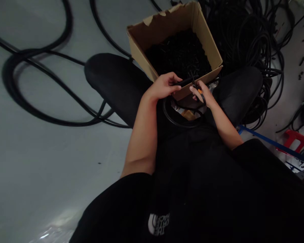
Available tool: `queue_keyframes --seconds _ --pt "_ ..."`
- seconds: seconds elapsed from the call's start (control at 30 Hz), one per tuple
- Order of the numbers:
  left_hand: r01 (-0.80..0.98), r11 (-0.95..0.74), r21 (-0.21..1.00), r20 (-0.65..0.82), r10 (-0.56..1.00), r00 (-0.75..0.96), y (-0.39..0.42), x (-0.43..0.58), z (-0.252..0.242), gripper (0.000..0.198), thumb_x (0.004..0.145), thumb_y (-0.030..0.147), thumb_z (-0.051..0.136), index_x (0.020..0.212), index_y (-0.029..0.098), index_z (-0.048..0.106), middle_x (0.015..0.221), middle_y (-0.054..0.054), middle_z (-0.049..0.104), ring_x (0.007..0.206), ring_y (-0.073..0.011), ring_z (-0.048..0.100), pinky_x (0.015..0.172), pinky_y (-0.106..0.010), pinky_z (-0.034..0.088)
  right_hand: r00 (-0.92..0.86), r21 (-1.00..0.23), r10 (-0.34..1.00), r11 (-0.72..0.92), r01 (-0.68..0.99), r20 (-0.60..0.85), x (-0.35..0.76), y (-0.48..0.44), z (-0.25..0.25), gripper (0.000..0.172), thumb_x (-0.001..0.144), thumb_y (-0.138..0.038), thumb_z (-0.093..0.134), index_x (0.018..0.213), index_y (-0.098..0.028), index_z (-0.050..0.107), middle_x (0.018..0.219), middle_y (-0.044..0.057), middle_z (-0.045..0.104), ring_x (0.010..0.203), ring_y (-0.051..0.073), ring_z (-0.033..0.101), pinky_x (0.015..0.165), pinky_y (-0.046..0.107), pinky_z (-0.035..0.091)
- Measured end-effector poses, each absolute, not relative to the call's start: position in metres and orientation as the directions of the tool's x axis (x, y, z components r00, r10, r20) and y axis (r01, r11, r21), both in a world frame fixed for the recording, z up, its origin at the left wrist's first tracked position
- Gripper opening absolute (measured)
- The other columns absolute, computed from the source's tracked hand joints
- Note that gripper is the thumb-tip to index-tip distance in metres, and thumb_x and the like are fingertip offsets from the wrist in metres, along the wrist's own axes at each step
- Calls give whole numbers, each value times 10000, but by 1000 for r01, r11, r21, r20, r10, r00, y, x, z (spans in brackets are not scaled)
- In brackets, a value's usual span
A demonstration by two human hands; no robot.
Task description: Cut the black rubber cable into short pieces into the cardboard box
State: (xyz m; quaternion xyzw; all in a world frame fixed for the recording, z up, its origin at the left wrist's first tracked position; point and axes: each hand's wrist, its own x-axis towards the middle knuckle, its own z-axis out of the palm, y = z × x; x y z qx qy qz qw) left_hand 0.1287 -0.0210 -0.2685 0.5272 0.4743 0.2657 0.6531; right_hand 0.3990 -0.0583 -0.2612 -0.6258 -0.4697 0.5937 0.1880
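hands: left hand curled firmly round a length of black cable; right hand closed on orange-handled cutters, neither hand spread
grip: both hands work close together just above the near rim, cable held short and level; fingers hide whether the dark blades touch it
box: cardboard box with a torn top edge, propped between the knees in black trousers, filled with short black cable offcuts
lap: coil of black cable resting just below the hands
surface: pale grey floor with a soft sheen, crossed by long loops of black cable
room: dense heap of black cable beyond the box; blue metal bar and red plastic piece at the right edge
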Motion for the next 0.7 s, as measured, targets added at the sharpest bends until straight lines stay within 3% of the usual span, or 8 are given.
queue_keyframes --seconds 0.27,0.43,0.57,0.7 --pt "183 294 938 -342 866 364 -21 128 -268 463 869 472 1023 1110 260 690 805 34 669 687 -175 640 642 -279 528 -177 -786 813 -441 434 -554 398 -56 -244 638 1101 -846 904 1218 -303 590 902 -22 601 685 173 617 552 302 540" --pt "230 297 927 -359 880 311 -20 132 -261 407 879 435 991 1118 253 717 847 13 711 723 -188 672 673 -295 575 -166 -776 812 -443 449 -559 395 -56 -234 639 1105 -845 900 1136 -313 546 834 -54 581 618 143 527 511 276 445" --pt "244 322 915 -386 875 292 -20 132 -254 339 849 320 943 1123 249 757 881 -19 747 843 -256 766 775 -383 679 -142 -762 800 -478 437 -583 393 -56 -226 643 1110 -907 870 1187 -311 642 855 -44 599 664 145 568 572 262 545" --pt "235 297 926 -362 874 324 -19 131 -247 340 804 270 960 1073 241 755 894 -31 768 963 -296 807 844 -420 720 -128 -742 783 -505 440 -609 391 -55 -221 558 1090 -775 956 1216 -289 713 1025 21 723 898 211 749 807 338 719"
